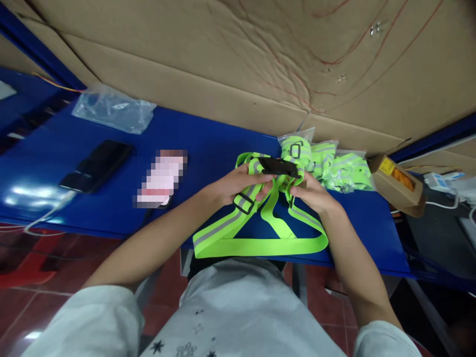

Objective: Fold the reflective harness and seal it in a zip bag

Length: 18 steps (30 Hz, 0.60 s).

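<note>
Above a blue surface (223,134), in the head view, two bare hands hold a neon yellow-green strap harness (260,247) with a grey stripe. The left grip (238,185) is closed on the webbing, thumb at the black buckle (277,167); the right grip (313,192) pinches the straps at the buckle's other end. The harness is between both grips, its wide loop hanging below them toward the wearer, and a black slider (244,204) lies just beside the left fingers.

Beyond the right grip are clear bags of similar straps (351,171) — then, farther right, an open cardboard box (396,183) with something orange inside. Left of the left grip lies a phone (160,181), its screen pixelated — and farther out, a dark phone (97,166) with a white cable (48,214) and an empty-looking plastic bag (113,109).
</note>
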Each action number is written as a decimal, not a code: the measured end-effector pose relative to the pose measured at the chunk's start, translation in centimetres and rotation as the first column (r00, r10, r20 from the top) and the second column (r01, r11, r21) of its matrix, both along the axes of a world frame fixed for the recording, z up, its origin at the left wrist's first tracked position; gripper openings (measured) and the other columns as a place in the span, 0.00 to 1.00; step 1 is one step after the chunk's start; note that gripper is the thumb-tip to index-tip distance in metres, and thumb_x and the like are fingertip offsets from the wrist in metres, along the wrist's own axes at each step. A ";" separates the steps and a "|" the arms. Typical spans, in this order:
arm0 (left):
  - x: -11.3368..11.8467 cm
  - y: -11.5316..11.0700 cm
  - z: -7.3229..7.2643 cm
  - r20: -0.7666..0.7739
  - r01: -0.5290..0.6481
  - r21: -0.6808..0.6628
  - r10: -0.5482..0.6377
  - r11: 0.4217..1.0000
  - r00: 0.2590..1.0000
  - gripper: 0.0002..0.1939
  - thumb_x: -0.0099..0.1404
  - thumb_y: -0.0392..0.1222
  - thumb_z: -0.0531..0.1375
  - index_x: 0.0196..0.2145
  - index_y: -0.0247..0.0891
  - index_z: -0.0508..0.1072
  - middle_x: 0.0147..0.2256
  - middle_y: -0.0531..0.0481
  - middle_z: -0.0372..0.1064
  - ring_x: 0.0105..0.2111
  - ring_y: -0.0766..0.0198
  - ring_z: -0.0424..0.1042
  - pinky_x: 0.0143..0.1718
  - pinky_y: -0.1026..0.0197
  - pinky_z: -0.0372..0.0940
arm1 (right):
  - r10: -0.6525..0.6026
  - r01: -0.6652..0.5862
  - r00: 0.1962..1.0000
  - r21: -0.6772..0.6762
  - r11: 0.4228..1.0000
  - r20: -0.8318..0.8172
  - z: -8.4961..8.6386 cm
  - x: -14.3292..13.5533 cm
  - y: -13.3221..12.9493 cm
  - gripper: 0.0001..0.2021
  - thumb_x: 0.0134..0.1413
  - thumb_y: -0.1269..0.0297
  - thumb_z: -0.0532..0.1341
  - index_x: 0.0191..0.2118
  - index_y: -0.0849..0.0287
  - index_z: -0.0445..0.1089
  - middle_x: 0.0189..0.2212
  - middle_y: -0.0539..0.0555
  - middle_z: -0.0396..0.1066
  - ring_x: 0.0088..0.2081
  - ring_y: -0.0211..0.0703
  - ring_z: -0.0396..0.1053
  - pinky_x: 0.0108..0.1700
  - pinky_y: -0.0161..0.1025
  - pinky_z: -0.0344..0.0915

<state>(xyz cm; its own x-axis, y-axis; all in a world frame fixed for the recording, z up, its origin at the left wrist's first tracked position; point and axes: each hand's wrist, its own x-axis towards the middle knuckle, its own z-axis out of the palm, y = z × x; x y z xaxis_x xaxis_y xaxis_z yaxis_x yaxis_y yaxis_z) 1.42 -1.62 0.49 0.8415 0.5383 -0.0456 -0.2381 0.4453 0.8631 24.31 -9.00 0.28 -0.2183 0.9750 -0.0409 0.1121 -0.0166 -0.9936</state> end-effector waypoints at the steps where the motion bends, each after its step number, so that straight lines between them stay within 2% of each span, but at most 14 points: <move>1: 0.0 -0.1 -0.2 0.002 0.019 -0.014 -0.019 1.000 1.000 0.25 0.56 0.57 0.77 0.36 0.33 0.76 0.24 0.53 0.72 0.19 0.69 0.69 0.21 0.67 0.64 | 0.018 -0.019 0.999 -0.030 0.999 -0.029 -0.1 0.0 -0.1 0.35 0.44 0.39 0.77 0.53 0.56 0.75 0.47 0.57 0.78 0.50 0.51 0.76 0.56 0.47 0.72; 3: 0.0 -0.3 -0.4 0.035 0.005 0.005 -0.005 1.000 0.999 0.27 0.58 0.61 0.75 0.40 0.33 0.79 0.26 0.51 0.74 0.22 0.68 0.72 0.25 0.66 0.67 | 0.065 -0.074 0.992 -0.086 0.994 -0.106 -0.2 0.1 -0.4 0.34 0.41 0.38 0.78 0.48 0.57 0.76 0.41 0.56 0.78 0.43 0.47 0.76 0.49 0.44 0.74; 6: 0.0 -0.7 -0.4 0.082 -0.096 0.080 0.090 0.992 0.993 0.28 0.58 0.63 0.75 0.40 0.32 0.82 0.34 0.46 0.78 0.30 0.66 0.75 0.33 0.64 0.71 | 0.080 -0.104 0.978 -0.119 0.987 -0.190 -0.3 0.4 -0.8 0.38 0.36 0.30 0.76 0.44 0.58 0.76 0.35 0.55 0.76 0.33 0.44 0.72 0.39 0.43 0.74; 10: 0.0 -1.1 -0.8 0.036 -0.150 0.097 0.147 0.984 0.988 0.26 0.59 0.60 0.75 0.43 0.35 0.83 0.36 0.47 0.79 0.36 0.61 0.78 0.42 0.59 0.73 | 0.044 -0.070 0.988 -0.178 0.982 -0.146 -0.2 0.6 -0.8 0.29 0.50 0.38 0.73 0.48 0.57 0.77 0.36 0.56 0.77 0.36 0.47 0.76 0.43 0.45 0.76; 12: 0.2 -1.3 -1.1 0.065 -0.129 0.117 0.122 0.985 0.990 0.24 0.63 0.59 0.73 0.46 0.36 0.83 0.36 0.48 0.78 0.38 0.59 0.79 0.46 0.56 0.73 | 0.045 -0.071 0.990 -0.197 0.978 -0.134 0.0 0.7 -0.8 0.29 0.49 0.39 0.74 0.47 0.58 0.77 0.38 0.58 0.78 0.38 0.47 0.76 0.43 0.45 0.75; 15: 0.2 -1.3 -1.1 0.086 -0.061 0.187 0.046 0.981 0.995 0.22 0.67 0.57 0.70 0.49 0.36 0.83 0.40 0.46 0.80 0.45 0.57 0.79 0.56 0.54 0.70 | 0.056 -0.079 0.990 -0.184 0.980 -0.129 0.1 0.7 -0.8 0.29 0.45 0.41 0.77 0.44 0.60 0.78 0.39 0.58 0.79 0.36 0.43 0.75 0.39 0.41 0.74; 18: 0.1 -1.3 -0.9 0.070 0.033 0.225 -0.050 0.974 0.996 0.20 0.69 0.57 0.68 0.43 0.35 0.82 0.37 0.45 0.79 0.43 0.57 0.79 0.56 0.53 0.69 | 0.060 -0.079 0.993 -0.197 0.977 -0.098 0.0 0.3 -1.0 0.24 0.46 0.47 0.78 0.40 0.62 0.79 0.35 0.58 0.79 0.34 0.44 0.76 0.39 0.40 0.74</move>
<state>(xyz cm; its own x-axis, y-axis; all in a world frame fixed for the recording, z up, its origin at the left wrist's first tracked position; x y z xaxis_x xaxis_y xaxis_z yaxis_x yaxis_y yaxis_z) 1.49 -2.92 -0.44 0.8599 0.4922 0.1355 -0.2910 0.2545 0.9223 24.57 -9.99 0.26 -0.2970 0.9314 -0.2105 0.0296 -0.2114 -0.9770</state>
